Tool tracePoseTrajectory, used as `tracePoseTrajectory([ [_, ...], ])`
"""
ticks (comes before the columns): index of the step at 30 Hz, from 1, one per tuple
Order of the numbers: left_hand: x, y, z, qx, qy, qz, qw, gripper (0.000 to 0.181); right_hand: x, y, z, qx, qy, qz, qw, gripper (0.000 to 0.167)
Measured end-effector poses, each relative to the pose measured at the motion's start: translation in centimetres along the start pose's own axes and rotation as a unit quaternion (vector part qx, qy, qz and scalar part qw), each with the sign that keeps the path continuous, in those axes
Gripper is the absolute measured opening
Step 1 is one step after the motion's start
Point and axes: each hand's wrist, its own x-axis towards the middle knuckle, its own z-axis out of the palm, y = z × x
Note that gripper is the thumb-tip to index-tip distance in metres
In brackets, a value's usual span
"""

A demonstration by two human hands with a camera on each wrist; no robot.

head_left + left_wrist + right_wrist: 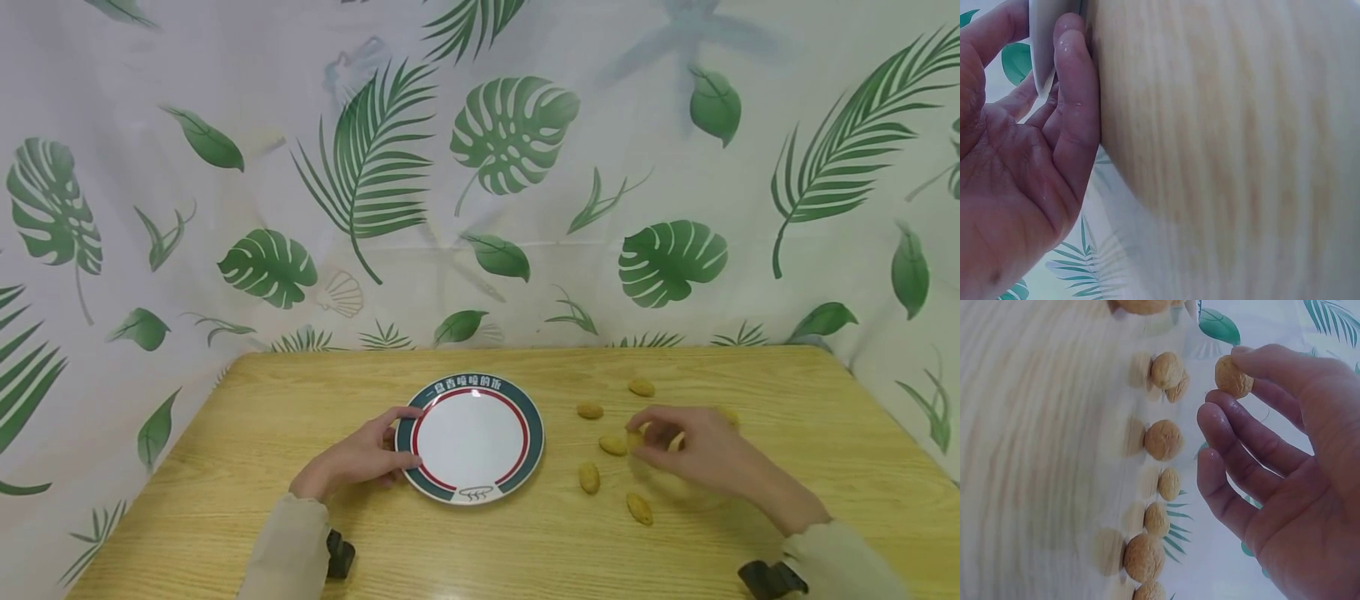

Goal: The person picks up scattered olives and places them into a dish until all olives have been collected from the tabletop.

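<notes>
A white plate [472, 442] with a dark green rim and a red ring lies left of the table's middle. My left hand [363, 454] grips its left edge; in the left wrist view the fingers curl beneath the rim. Thumb and index finger of my right hand [705, 446] pinch a wrinkled, yellow-brown oval piece [1234, 377], like a nut or dried fruit, held above the table. The other right fingers are loosely bent. Several like pieces lie around that hand, among them one piece [589, 409] nearer the plate and one [639, 508] toward the front.
The wooden table [450, 550] ends at the back against a white curtain [525, 250] printed with green leaves. Another yellow-brown piece [727, 417] shows partly behind my right hand. A dark wrist device [341, 554] sits by my left sleeve, another device [771, 577] by the right.
</notes>
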Motion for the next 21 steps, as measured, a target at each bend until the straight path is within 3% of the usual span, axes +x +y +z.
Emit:
tracePoseTrajectory([
  [21,0.0,-0.1,0.1,0.002,0.003,-0.001,1.0000,0.068,2.1,-1.1,1.9,0.020,0.000,0.001,0.9998,0.018],
])
